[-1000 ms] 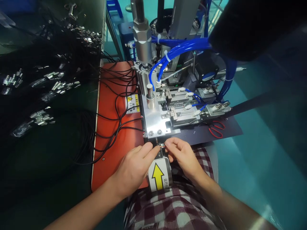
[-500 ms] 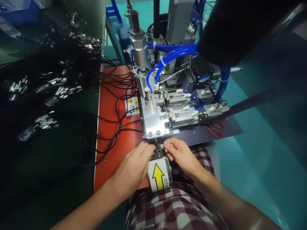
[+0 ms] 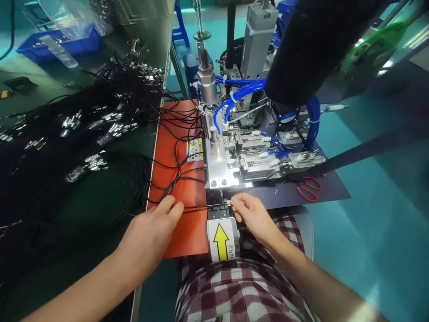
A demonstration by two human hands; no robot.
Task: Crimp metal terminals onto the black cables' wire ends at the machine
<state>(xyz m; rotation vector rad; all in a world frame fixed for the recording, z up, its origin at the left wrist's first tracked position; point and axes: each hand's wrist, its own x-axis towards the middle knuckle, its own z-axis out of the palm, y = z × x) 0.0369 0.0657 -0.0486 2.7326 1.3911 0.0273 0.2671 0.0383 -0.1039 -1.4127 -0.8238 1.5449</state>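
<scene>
- Cable (image 3: 212, 205) runs straight over the edge of the red board (image 3: 191, 239), right hand (image 3: 254, 218) pinching its tip at three o'clock.
- Left hand (image 3: 149, 232) has drawn off to nine o'clock, narrow, grip unclear, baring more cable.

Plaid cloth (image 3: 231, 290) covers the front of the body and the lap, checked in dark maroon and off-white, with a muted middle shade where the bands cross. It falls in loose, soft folds that bend the squares; shirt or apron, it is hard to tell. The left hand (image 3: 150, 235), right hand (image 3: 254, 218) and both forearms (image 3: 95, 277) are bare.
</scene>
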